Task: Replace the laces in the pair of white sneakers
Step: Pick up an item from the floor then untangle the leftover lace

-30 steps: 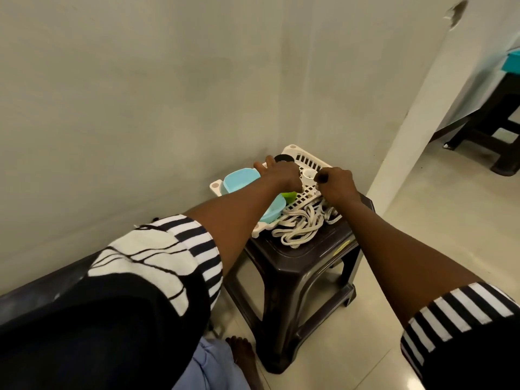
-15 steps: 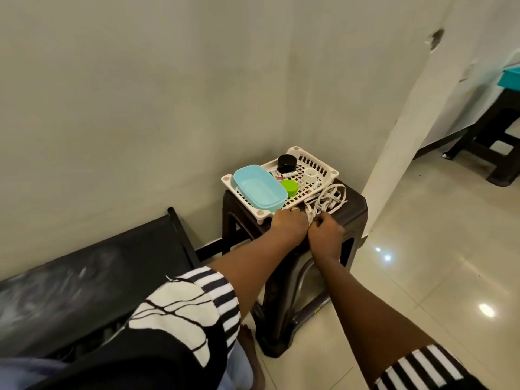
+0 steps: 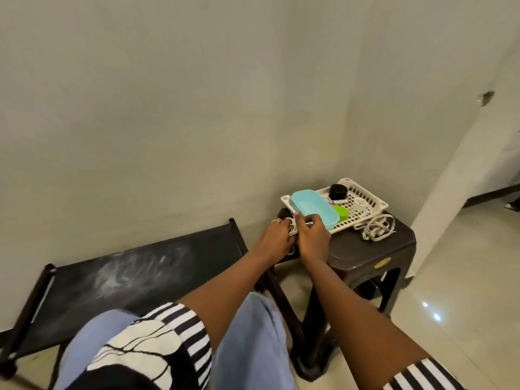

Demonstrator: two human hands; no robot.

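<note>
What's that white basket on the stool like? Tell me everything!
The white basket is shallow, rectangular plastic with slotted walls, a grid floor and round corner sockets. It sits at the back of the dark stool, near the wall. Inside are a blue tub, green cup, black jar and small white cup. White laces lie beside its front edge.

Pale wall [image 3: 168, 108], glossy floor [image 3: 464, 305], dark stool [image 3: 365, 249]
</note>
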